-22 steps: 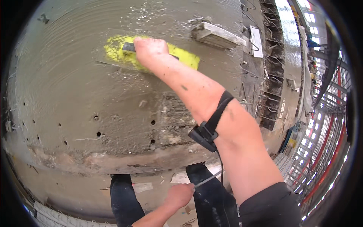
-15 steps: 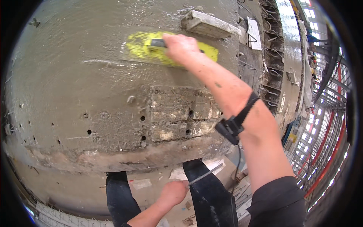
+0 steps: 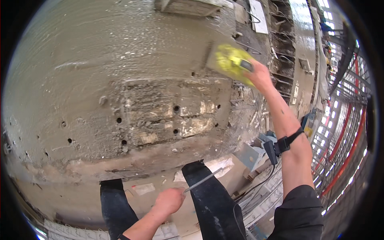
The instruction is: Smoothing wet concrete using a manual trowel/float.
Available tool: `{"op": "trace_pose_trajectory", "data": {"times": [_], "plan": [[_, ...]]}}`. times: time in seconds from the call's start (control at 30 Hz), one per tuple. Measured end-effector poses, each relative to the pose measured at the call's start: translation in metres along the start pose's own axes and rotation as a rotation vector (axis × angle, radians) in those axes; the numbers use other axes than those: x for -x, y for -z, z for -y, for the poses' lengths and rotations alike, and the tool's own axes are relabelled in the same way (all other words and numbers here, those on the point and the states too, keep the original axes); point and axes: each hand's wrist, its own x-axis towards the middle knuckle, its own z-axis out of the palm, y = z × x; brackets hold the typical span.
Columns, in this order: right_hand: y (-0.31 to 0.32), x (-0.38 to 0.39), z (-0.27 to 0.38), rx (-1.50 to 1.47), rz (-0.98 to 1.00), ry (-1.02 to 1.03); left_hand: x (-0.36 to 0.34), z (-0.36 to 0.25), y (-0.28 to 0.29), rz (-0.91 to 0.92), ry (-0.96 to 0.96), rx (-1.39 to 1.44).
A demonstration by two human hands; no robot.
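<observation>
Right hand: Your right hand (image 3: 261,75) is closed on the dark handle (image 3: 245,65) of the yellow float (image 3: 225,58), fingers curled round the grip.
Float position: Beyond the far right corner of the rough patch (image 3: 150,120), which serves as the landmark. The float is blurred, so it cannot be told whether its blade touches the surface.
Left hand: Your left hand (image 3: 171,201) is closed in a fist on one end of a thin metal rod (image 3: 203,181), on the near side of the rough patch.
Rod position: Slanting up to the right, in front of your dark trouser leg (image 3: 212,202).
Forearm unit: A black strapped device (image 3: 272,152) sits on your right forearm, right of and nearer than the rough patch; a cable hangs from it.
Rough patch: Coarse and pale-blotched, with several round dark holes.
Wet concrete: The smooth grey-brown concrete (image 3: 92,52) lies beyond and left of the rough patch, glossy in places.
Slab edge: The long edge (image 3: 92,170) runs along the near side of the rough patch.
Block: A concrete-smeared block (image 3: 192,7) lies well beyond the rough patch.
Outer right: A dark channel with metal ribs (image 3: 283,58) runs to the right of the rough patch.
</observation>
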Motion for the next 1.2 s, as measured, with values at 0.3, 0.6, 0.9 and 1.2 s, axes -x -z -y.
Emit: {"op": "trace_pose_trajectory", "data": {"times": [0.3,0.6,0.9,1.2], "plan": [[0.018,0.018,-0.042,0.2,0.182,-0.174,-0.012,-0.003,-0.008,-0.034,-0.014,-0.039],[-0.006,0.01,-0.049,-0.037,0.036,-0.114,-0.011,-0.006,-0.011,-0.017,0.011,-0.045],[-0.03,-0.049,0.118,-0.018,-0.059,0.124,0.008,-0.005,0.009,-0.049,-0.07,0.016],[-0.038,-0.066,0.293,-0.019,-0.19,0.228,0.053,0.002,0.044,-0.091,-0.164,0.093]]}}
